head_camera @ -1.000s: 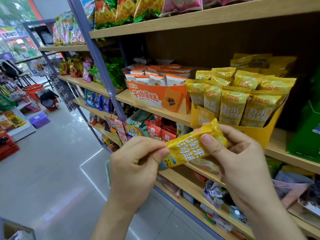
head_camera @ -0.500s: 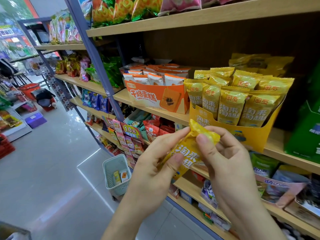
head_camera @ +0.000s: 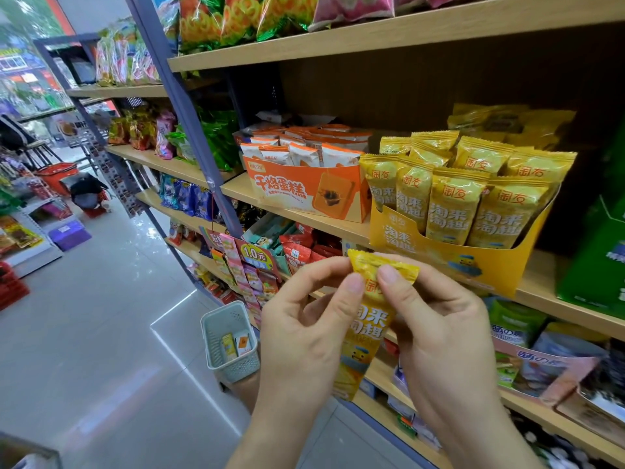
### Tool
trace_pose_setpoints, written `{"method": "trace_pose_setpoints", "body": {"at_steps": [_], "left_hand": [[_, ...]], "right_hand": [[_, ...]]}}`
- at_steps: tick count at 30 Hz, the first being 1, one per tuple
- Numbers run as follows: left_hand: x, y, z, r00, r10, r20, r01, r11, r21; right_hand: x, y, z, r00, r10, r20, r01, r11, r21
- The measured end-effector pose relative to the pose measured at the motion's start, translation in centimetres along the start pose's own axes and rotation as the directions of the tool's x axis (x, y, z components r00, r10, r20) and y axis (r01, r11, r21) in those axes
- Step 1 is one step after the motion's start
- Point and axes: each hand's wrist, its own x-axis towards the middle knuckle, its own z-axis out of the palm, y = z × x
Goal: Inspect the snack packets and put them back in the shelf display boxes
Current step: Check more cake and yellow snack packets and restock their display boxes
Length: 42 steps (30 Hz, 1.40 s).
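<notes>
A glossy tiled floor (head_camera: 101, 333) lay open down the aisle on the left. Beside the shelving stood one pale mesh basket (head_camera: 236, 368) holding two small packets. On the wooden shelf (head_camera: 243, 189) an orange display box (head_camera: 304, 194) showed four packets in its front row. Below it the left hand (head_camera: 304, 336) and the right hand (head_camera: 439, 333) each pinched the crimped top of one yellow packet (head_camera: 368, 326), which hung upright just before the shelf edge. Above the right hand, the yellow display box (head_camera: 439, 258) carried four matching packets in front, with more behind. A green box (head_camera: 595, 265) stood close beside it.
</notes>
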Motion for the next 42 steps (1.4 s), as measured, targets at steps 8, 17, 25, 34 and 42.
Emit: {"method": "trace_pose_setpoints", "body": {"at_steps": [8,17,25,34,42], "left_hand": [[1.1,0.6,-0.8,0.999,-0.042,-0.012,0.041,0.996,-0.081],[1.3,0.1,-0.8,0.989,-0.110,-0.104,0.063,0.925,-0.374],[2.0,0.4,-2.8,0.982,-0.151,0.110,0.183,0.901,-0.393],[2.0,2.0,-4.4,0.982,-0.064,0.177,0.100,0.974,-0.205],[2.0,2.3,-4.6,0.981,-0.040,0.192,0.061,0.993,-0.103]], "right_hand": [[-0.2,-0.6,-0.1,0.983,-0.160,0.095,0.177,0.963,-0.204],[1.0,-0.8,-1.7,0.847,0.096,0.523,0.095,0.941,-0.325],[0.5,0.1,-1.3,0.872,-0.203,0.446,0.460,0.652,-0.602],[0.7,0.5,-1.4,0.733,-0.456,0.504,0.632,0.182,-0.754],[0.5,0.7,-1.4,0.713,-0.495,0.497,0.631,0.143,-0.762]]}}
